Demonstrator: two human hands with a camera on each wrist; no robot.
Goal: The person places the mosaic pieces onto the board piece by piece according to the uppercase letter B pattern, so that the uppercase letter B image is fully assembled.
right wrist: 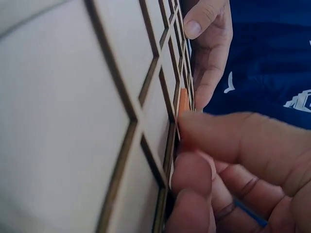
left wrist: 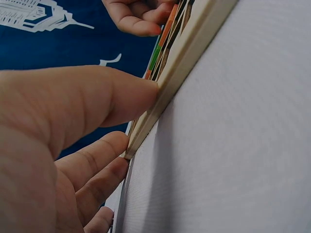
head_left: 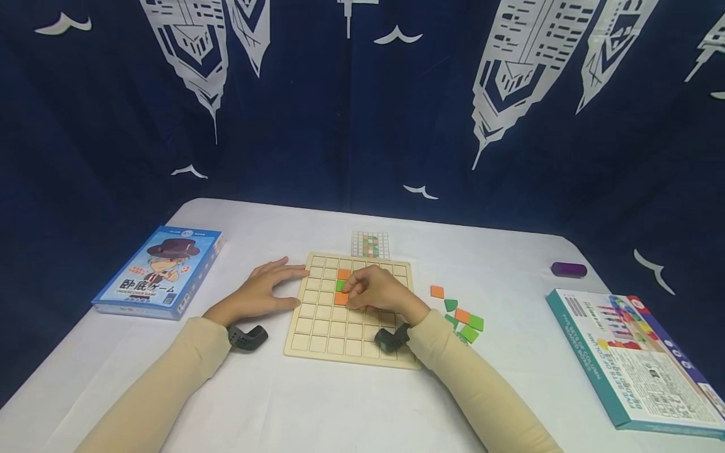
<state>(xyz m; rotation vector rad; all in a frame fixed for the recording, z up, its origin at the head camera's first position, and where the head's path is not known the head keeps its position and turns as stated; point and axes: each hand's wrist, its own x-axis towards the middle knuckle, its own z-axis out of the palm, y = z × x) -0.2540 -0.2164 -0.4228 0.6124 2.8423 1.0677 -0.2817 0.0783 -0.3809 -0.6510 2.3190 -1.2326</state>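
A pale wooden grid board lies on the table. My left hand spreads its fingers along the board's left edge, and its thumb touches the rim in the left wrist view. Over the middle of the board, my right hand pinches at an orange square tile with thumb and fingertips. That tile sits at the near end of a column, below a green tile and another orange tile. In the right wrist view, the fingers partly hide the orange tile.
Loose orange and green pieces lie right of the board. A printed pattern card lies behind it. A blue game box stands left; a white and teal box and a purple case are on the right.
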